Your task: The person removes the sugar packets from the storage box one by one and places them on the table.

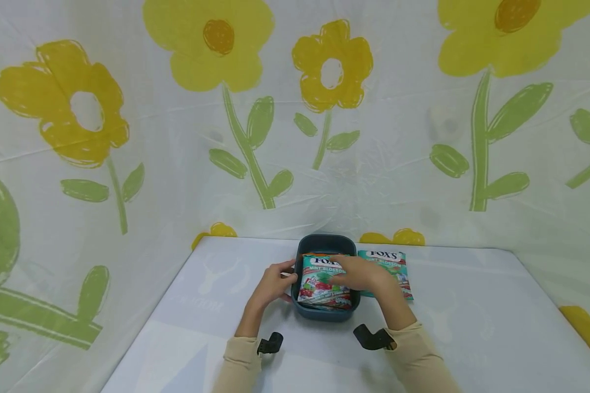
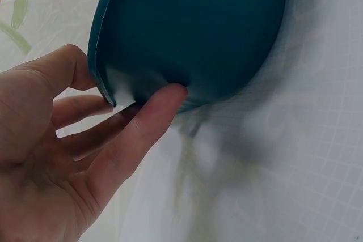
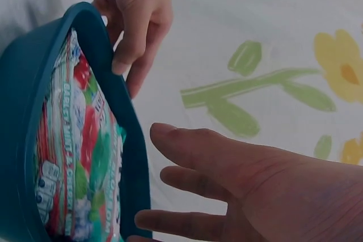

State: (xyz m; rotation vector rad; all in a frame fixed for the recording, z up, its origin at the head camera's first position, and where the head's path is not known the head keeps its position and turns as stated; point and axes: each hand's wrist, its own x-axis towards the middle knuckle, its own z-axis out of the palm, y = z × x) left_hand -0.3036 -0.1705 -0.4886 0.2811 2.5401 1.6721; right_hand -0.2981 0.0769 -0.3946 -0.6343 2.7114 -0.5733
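Observation:
A dark teal plastic bin [image 1: 326, 315] stands on the table, and a bag of Fox's Mint Blossom candy [image 1: 322, 281] lies face up inside it. An orange edge shows behind that bag. My left hand [image 1: 271, 284] holds the bin's left side; in the left wrist view a fingertip [image 2: 176, 90] presses the outer wall. Over the bin's right part hovers my right hand [image 1: 361, 273], its fingers spread and holding nothing in the right wrist view. A second Fox's candy bag [image 1: 398, 267] lies on the table right of the bin, partly hidden by the right hand.
The white table [image 1: 472, 316] carries faint printed patterns. Behind it hangs a pale curtain [image 1: 383, 185] with yellow flowers and green stems, close to the bin's far side. A black wrist camera [image 1: 373, 337] sits on the right sleeve, another [image 1: 271, 343] on the left.

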